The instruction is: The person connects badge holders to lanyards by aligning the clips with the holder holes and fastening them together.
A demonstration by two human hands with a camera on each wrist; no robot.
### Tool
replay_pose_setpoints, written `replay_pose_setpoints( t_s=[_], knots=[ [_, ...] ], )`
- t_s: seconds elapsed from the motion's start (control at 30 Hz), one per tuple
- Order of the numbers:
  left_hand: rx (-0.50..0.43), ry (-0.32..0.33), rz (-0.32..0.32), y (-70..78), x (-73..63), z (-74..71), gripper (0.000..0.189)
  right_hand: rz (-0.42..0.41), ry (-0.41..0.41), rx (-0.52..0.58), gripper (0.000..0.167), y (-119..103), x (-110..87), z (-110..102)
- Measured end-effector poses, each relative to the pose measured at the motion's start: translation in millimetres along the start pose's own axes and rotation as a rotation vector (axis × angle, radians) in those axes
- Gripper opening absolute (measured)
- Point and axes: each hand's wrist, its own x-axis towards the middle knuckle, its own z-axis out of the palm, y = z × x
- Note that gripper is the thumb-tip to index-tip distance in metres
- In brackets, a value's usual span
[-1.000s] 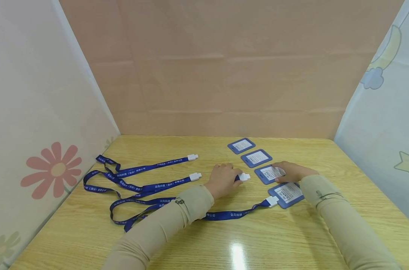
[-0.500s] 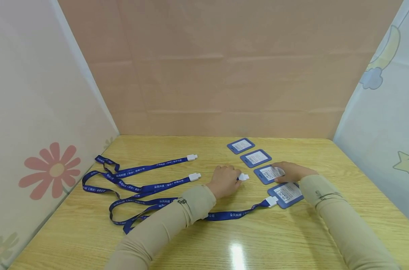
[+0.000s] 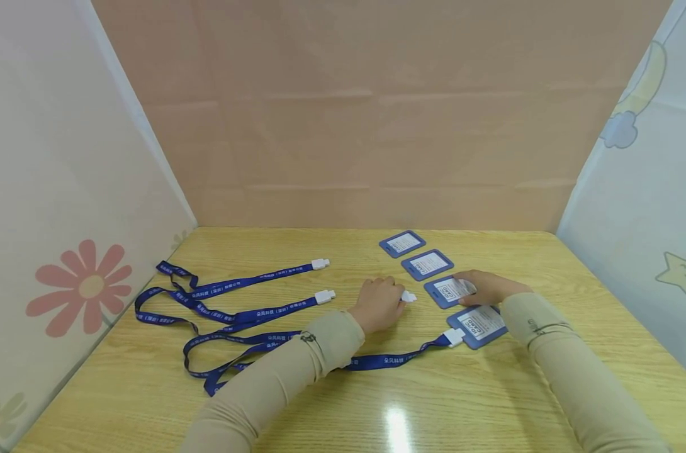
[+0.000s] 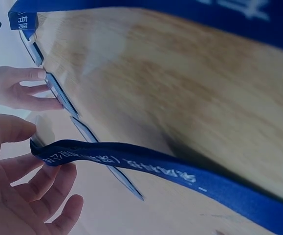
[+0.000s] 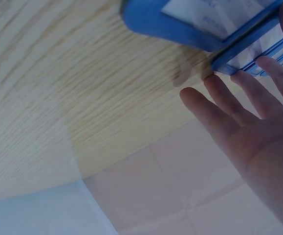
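Observation:
My left hand point(image 3: 378, 304) pinches a blue lanyard by its end, between thumb and fingers. The lanyard's white clip point(image 3: 408, 296) sticks out past the fingertips, a short gap left of a blue badge holder point(image 3: 445, 293). In the left wrist view its printed strap point(image 4: 131, 155) trails away from the hand. My right hand point(image 3: 486, 288) grips that badge holder by its long edges, thumb on the near side and fingers on the far side. Just nearer lies another badge holder point(image 3: 481, 325), with a second lanyard's white clip point(image 3: 454, 337) at its slot.
Two more badge holders, a middle one point(image 3: 427, 265) and a far one point(image 3: 402, 243), lie in a slanting row behind. On the left, two lanyards end in white clips, a far one point(image 3: 320, 263) and a nearer one point(image 3: 324, 296). Their straps loop across the wooden table point(image 3: 422, 415).
My left hand has shifted slightly right along the lanyard, covering more of the strap by the clip. My right hand stays on the badge holder. The head view has drifted a little.

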Motion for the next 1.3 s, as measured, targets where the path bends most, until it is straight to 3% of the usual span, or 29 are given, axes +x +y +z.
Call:
replay_pose_setpoints(
  t_s=[0.7,0.97,1.3],
  knots=[
    [0.015,0.002,0.001,5.7,7.3,5.7,0.028,0.006,0.0,0.001,0.065,-0.2,-1.2,-0.8],
    [0.027,-0.008,0.0,9.4,9.3,4.4,0.027,0.046,-0.013,0.011,0.065,-1.9,-1.4,-1.4],
    [0.023,-0.021,-0.006,12.3,13.3,4.9,0.027,0.013,0.002,-0.004,0.064,-2.3,-2.7,-1.4]
  ],
)
